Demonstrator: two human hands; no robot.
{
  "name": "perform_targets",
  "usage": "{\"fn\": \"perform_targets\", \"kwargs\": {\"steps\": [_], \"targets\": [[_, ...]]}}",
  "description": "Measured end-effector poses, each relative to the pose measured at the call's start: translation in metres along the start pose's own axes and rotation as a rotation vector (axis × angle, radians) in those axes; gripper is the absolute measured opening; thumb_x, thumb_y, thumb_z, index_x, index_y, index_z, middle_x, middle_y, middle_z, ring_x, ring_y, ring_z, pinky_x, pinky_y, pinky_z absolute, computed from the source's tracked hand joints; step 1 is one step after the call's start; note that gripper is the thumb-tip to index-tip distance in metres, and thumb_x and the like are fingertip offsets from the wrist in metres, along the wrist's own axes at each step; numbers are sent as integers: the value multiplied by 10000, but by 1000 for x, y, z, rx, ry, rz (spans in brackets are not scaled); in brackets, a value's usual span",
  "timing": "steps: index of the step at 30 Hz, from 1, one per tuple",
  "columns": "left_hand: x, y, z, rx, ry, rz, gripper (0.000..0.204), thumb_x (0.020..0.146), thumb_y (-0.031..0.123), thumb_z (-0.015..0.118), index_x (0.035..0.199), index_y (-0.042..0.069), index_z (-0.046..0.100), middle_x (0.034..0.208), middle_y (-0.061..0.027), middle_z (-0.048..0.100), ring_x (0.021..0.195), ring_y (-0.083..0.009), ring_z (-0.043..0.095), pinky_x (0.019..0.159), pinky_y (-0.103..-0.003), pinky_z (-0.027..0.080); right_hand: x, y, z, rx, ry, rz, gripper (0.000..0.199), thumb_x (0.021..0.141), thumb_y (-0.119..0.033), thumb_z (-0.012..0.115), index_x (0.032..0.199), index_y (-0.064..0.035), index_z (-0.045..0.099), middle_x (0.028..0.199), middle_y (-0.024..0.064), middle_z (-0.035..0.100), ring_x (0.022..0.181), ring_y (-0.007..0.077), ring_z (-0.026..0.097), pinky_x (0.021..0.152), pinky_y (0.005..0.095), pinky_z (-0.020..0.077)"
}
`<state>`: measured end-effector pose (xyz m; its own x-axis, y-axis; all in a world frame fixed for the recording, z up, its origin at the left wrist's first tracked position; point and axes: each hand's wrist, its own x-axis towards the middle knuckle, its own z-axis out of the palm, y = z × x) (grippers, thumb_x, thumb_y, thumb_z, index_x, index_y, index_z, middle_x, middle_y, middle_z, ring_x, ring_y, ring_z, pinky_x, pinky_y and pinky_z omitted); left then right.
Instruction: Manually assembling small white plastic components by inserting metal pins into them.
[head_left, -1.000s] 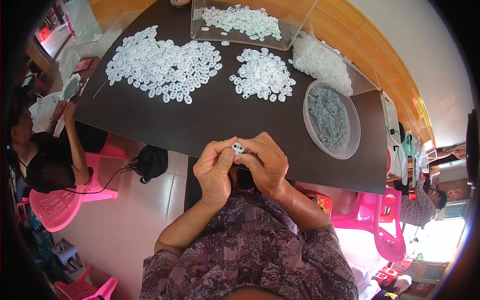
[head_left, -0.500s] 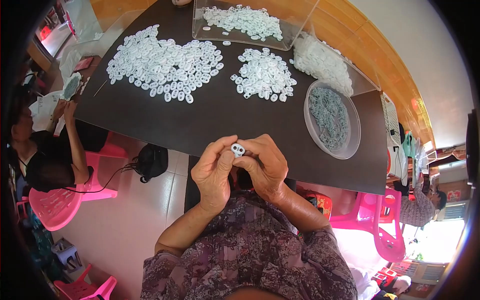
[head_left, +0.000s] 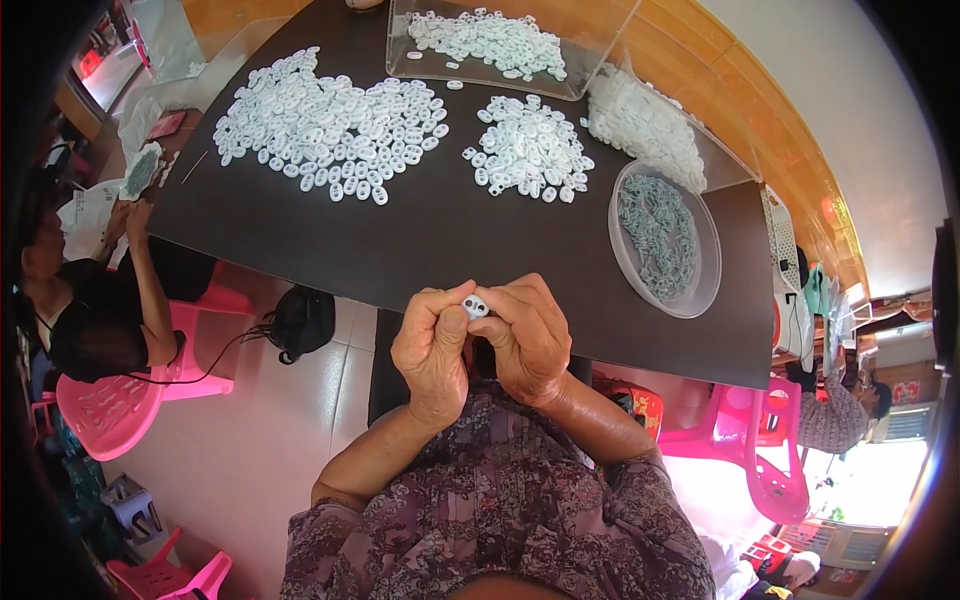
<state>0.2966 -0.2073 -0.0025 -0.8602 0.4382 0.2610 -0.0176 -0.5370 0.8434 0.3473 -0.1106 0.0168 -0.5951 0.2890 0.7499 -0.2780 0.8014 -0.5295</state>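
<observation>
Between my fingertips, just off the table's near edge, is a small white oval plastic piece with two dark holes (head_left: 475, 306). My left hand (head_left: 432, 350) pinches it from the left with thumb and forefinger. From the other side, the thumb and curled fingers of my right hand (head_left: 527, 335) close on the same piece. Whether a smaller part sits between the fingers is hidden. Beyond my hands lie a large heap of similar white pieces (head_left: 330, 125) on the left and a smaller heap (head_left: 530, 148) in the middle of the dark table (head_left: 400, 245).
A round clear tub (head_left: 712, 262) of small grey-green parts stands on the right. Behind it are a bag of white pieces (head_left: 645, 128) and a clear bin (head_left: 480, 82) holding more. A thin stick (head_left: 194, 167) lies at left. A person (head_left: 120, 300) works near a pink chair (head_left: 115, 410).
The white piece has tilted slightly between my fingertips, its holes now on a slant. My left hand has shifted a little to the right, and my right fingers are bunched closer.
</observation>
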Motion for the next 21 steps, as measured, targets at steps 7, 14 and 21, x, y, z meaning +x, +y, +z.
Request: {"fn": "perform_targets", "kwargs": {"steps": [7, 14, 21], "targets": [[0, 3, 1, -88, 32, -65, 228, 947, 167, 520, 1035, -30, 594, 863, 3, 530, 796, -58, 463, 739, -195, 379, 1, -3, 1, -35, -34, -57, 332, 690, -8, 706, 997, 40, 590, 850, 119, 605, 705, 259, 560, 598, 330, 470], [-3, 1, 1, 3, 15, 13, 243, 954, 185, 508, 1041, -27, 586, 855, 3, 523, 777, -50, 456, 719, -196, 384, -1, -5, 4, -73, 12, -61, 264, 724, 6, 671, 968, 39, 577, 848, 129, 596, 708, 266, 558, 605, 333, 471], [-5, -4, 4, 17, 4, 101, 227, 956, 173, 503, 1029, -33, 565, 813, 8, 490, 691, -41, 418, 592, -174, 353, -3, -5, 4, -61, 8, -89, 244, 736, 15, 650, 961, 42, 560, 823, 134, 580, 675, 265, 540, 568, 335, 457]]}}
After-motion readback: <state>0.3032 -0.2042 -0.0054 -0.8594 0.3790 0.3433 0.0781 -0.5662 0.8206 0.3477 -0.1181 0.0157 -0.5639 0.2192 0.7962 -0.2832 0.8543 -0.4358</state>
